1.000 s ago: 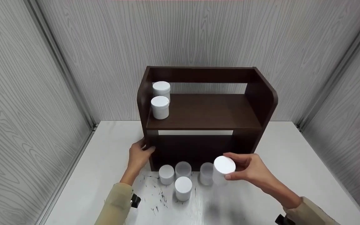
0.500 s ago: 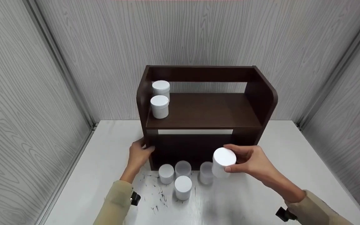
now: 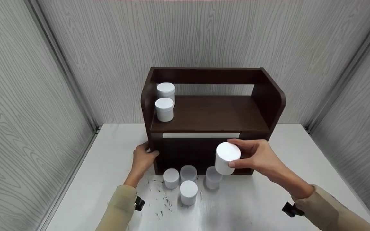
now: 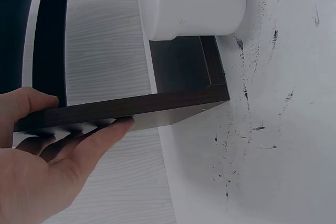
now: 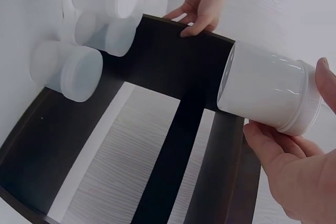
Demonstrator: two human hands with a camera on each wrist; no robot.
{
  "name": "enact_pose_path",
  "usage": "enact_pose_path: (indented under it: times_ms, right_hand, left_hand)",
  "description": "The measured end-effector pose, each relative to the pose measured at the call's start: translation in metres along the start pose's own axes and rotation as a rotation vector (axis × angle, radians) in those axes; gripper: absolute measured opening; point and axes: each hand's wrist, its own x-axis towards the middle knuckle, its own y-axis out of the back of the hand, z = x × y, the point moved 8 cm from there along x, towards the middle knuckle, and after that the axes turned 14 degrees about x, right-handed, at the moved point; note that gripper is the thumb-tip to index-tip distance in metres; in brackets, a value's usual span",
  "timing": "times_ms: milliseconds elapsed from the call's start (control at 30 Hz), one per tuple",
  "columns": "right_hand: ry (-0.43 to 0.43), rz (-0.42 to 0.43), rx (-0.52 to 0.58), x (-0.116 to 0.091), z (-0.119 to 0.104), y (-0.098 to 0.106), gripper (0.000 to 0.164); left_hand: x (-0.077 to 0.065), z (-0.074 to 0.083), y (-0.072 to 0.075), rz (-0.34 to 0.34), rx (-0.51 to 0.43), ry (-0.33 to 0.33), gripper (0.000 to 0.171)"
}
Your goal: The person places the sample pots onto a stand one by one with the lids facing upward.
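Grey wood-grained panels (image 3: 204, 38) enclosed a white tabletop (image 3: 117, 144). Leftmost, the left hand (image 3: 142, 158) pinched the side of a dark brown two-tier shelf (image 3: 210, 112) between thumb and fingers, its hold unchanged over the last second. Just inside that side, two white lidded cylindrical jars (image 3: 164, 110) stood upright on the upper board, unmoved. Toward the middle, four pale round pots (image 3: 188, 192) kept their places on the tabletop. Farther right, the opaque white cylindrical jar (image 3: 225, 155) had risen, slightly tilted, to before the lower compartment, pinched by the right hand (image 3: 259, 157) between thumb and fingers. Judging by that rise, lifting seemed well under way, with placing not yet done.
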Motion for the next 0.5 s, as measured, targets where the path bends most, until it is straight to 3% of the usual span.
enact_pose_path:
  times_ms: [500]
  right_hand:
    - [0.059,-0.001,0.012,0.037,-0.044,-0.011,0.073]
  left_hand:
    - [-0.002,0.000,-0.003,0.002,-0.009,-0.015,0.063]
